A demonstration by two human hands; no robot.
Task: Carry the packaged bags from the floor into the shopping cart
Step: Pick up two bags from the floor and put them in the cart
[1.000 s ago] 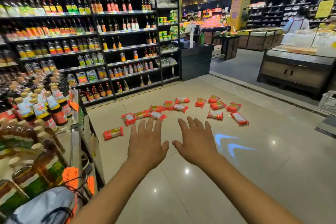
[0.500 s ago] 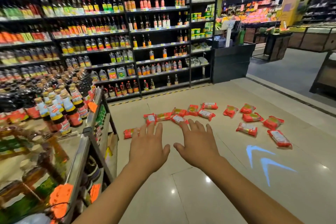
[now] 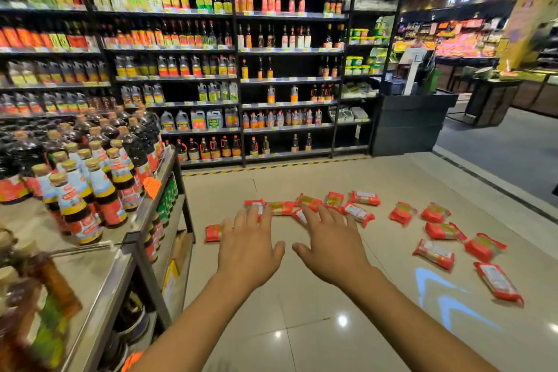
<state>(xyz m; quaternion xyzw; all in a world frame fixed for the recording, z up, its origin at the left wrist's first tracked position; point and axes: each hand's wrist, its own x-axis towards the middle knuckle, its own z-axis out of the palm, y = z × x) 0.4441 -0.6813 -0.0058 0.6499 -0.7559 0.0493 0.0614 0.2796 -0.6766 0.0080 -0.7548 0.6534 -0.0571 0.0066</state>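
Head view: the left hand [image 3: 247,254] and the right hand [image 3: 332,248] are held out, each grip spread wide and empty. Red packaged bags [image 3: 434,254] are scattered on the tiled floor [image 3: 302,341] beyond them.

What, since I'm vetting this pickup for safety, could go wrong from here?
1. Bags lie scattered on the glossy floor; stepping on one could mean a slip.
2. Bottles crowd the stand beside the left hand; a swing might topple one.
3. No cart is in view, so carrying may mean turning blind.
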